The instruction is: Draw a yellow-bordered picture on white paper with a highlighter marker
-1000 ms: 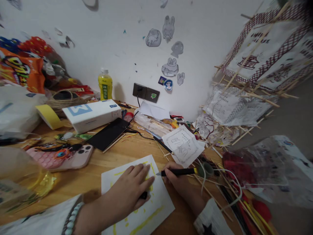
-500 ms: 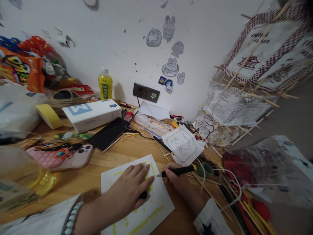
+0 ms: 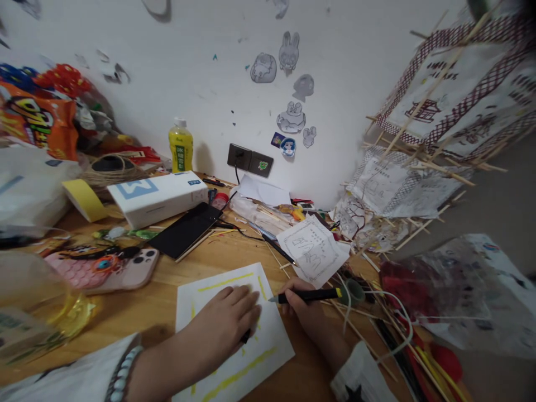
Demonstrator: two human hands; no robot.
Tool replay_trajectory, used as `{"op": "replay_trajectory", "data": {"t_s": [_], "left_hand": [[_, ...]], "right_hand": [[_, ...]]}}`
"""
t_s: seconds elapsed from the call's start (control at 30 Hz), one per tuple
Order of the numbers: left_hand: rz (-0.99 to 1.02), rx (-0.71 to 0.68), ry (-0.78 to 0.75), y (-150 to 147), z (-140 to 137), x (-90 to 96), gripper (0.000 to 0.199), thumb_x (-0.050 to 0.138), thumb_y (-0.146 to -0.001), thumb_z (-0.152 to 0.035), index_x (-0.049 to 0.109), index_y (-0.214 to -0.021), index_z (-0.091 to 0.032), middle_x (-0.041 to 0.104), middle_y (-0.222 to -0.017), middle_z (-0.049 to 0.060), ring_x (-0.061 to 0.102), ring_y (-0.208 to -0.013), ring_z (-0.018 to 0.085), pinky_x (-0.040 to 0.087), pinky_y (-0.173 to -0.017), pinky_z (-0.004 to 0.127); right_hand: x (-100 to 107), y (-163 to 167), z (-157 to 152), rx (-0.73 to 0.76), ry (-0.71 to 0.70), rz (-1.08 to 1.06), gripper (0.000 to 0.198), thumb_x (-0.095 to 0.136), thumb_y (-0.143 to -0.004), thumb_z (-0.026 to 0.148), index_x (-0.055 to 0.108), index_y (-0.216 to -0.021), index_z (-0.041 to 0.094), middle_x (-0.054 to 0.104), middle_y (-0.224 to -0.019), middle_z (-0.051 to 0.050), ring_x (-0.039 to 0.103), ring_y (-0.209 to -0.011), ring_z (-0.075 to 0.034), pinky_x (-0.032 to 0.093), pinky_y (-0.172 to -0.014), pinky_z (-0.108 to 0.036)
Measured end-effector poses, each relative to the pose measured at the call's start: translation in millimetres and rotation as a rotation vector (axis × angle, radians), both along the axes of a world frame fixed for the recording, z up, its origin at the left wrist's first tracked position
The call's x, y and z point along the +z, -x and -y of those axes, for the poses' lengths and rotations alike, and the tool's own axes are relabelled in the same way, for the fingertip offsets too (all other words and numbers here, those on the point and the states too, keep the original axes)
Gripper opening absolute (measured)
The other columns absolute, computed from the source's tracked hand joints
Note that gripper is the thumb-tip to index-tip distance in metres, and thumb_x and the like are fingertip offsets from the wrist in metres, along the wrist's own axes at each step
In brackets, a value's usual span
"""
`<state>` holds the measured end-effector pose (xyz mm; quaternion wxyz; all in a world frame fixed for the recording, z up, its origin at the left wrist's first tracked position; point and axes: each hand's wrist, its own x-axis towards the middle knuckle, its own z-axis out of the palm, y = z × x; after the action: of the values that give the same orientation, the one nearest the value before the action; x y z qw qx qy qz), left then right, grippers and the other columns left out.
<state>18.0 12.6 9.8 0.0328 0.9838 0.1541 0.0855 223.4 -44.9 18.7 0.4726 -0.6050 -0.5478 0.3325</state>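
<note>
My right hand (image 3: 302,306) grips a black marker (image 3: 316,294) with a yellow end ring. Its pale tip points left, beside the upper right edge of a white sheet (image 3: 272,335). Yellow strokes form a border along the sheet's sides, with smaller yellow marks further in. Across the middle of the paper lies my left hand (image 3: 234,315), palm down, with its fingers bent and close together. A small black piece (image 3: 245,336) pokes out from under that hand; most of it is hidden, as are parts of the yellow marks.
Behind the sheet lie a drawn card (image 3: 313,249), a black tablet-like slab (image 3: 188,229) and a white box (image 3: 161,198). A pink phone (image 3: 138,268) is at left, near a clear container (image 3: 33,301). Sticks and a white cord (image 3: 408,318) crowd the right, below a stick-framed paper lantern (image 3: 444,100).
The sheet has turned slightly on the table. My left hand's fingers have drawn in and shifted, exposing more of the yellow line at the top. The marker has moved marginally right.
</note>
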Motion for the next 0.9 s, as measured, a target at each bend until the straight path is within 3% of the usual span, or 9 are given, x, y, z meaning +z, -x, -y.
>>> {"op": "replay_trajectory", "data": {"t_s": [0.27, 0.9], "left_hand": [[-0.070, 0.014, 0.089, 1, 4, 6.6, 0.056, 0.062, -0.084, -0.029, 0.049, -0.136, -0.014, 0.046, -0.142, 0.020, 0.044, -0.128, 0.038, 0.039, -0.101, 0.056], [-0.025, 0.017, 0.142, 2, 4, 8.1, 0.056, 0.063, -0.084, -0.032, 0.050, -0.135, -0.014, 0.047, -0.141, 0.020, 0.042, -0.129, 0.039, 0.036, -0.104, 0.059]], "right_hand": [[-14, -6, -2, 0.023, -0.023, 0.164, 0.019, 0.049, -0.077, 0.022, 0.051, -0.059, 0.022, 0.048, -0.053, 0.004, 0.046, -0.053, -0.014, 0.036, -0.053, -0.026], [-11, -5, -4, 0.026, 0.009, 0.155, 0.019, 0.046, -0.076, 0.024, 0.050, -0.057, 0.022, 0.048, -0.053, 0.004, 0.046, -0.054, -0.014, 0.036, -0.053, -0.026]]}}
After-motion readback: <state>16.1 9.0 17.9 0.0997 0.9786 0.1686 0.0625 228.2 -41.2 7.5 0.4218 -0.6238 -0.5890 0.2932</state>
